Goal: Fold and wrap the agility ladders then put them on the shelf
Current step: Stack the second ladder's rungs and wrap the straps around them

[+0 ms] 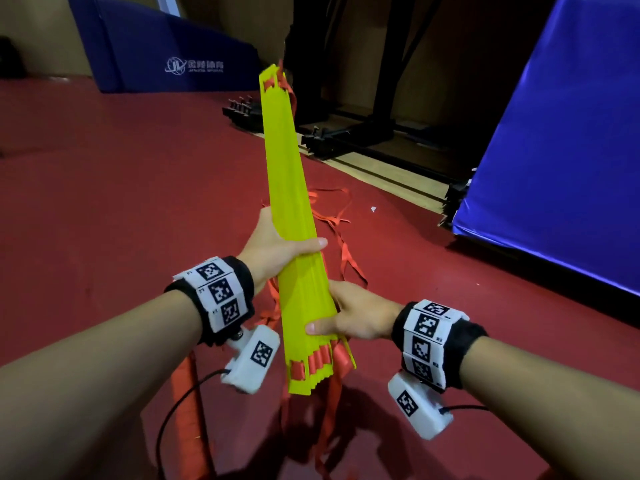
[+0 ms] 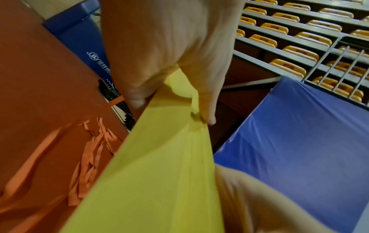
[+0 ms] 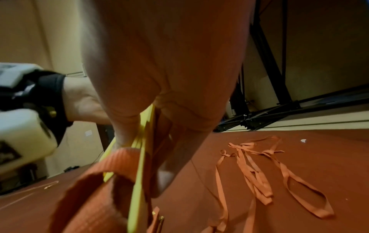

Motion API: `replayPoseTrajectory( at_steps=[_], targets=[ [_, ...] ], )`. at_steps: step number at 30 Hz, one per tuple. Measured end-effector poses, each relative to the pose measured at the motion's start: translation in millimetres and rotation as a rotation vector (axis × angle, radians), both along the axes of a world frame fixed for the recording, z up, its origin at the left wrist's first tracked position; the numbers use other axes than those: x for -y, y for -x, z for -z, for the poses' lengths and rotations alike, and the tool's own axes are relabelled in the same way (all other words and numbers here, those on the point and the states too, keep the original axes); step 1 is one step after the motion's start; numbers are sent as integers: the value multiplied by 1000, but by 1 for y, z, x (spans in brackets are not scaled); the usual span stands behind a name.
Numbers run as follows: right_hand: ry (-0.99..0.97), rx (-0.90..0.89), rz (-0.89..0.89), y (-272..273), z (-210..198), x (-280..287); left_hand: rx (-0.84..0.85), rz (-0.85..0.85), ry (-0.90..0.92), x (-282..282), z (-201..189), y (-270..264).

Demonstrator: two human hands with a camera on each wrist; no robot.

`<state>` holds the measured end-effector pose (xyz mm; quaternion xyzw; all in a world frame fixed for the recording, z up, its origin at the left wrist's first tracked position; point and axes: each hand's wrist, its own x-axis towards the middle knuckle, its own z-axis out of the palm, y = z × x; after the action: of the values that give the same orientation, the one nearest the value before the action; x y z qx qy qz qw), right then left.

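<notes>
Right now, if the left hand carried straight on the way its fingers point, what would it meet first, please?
The left hand already grips the yellow rungs. Beyond them, its fingers seem to point toward the big blue mat, though depth is unclear.

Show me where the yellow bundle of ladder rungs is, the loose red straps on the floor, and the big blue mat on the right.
yellow rungs (image 1: 289, 188): head view, middle of the stacked slats.
red straps (image 3: 251, 167): right wrist view, tangled loops lying on the carpet.
blue mat (image 1: 561, 161): head view, its broad sloping face.
</notes>
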<state>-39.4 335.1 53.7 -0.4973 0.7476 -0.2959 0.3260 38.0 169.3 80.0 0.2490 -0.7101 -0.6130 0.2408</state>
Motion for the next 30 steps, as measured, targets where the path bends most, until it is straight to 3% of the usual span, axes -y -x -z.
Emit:
replayPoseTrajectory(
  at_steps=[7,12,15,18,23,26,30],
  targets=[
    [-121,96,17,7,-9,11,-82,44,5,9,0,-1],
    [-369,181,106,17,-4,-5,-147,-36,-27,28,11,7],
    [-365,408,73,14,-3,-10,-178,-85,-24,46,21,11],
    [-330,415,202,10,0,-10,-178,-178,24,37,9,5],
    [-304,280,331,12,4,-6,-183,-288,176,33,5,5],
    [-376,-26,310,17,-3,-2,-155,-292,211,32,7,9],
    [-428,-431,208,15,-5,-10,-77,-280,90,24,8,21]
  ],
)
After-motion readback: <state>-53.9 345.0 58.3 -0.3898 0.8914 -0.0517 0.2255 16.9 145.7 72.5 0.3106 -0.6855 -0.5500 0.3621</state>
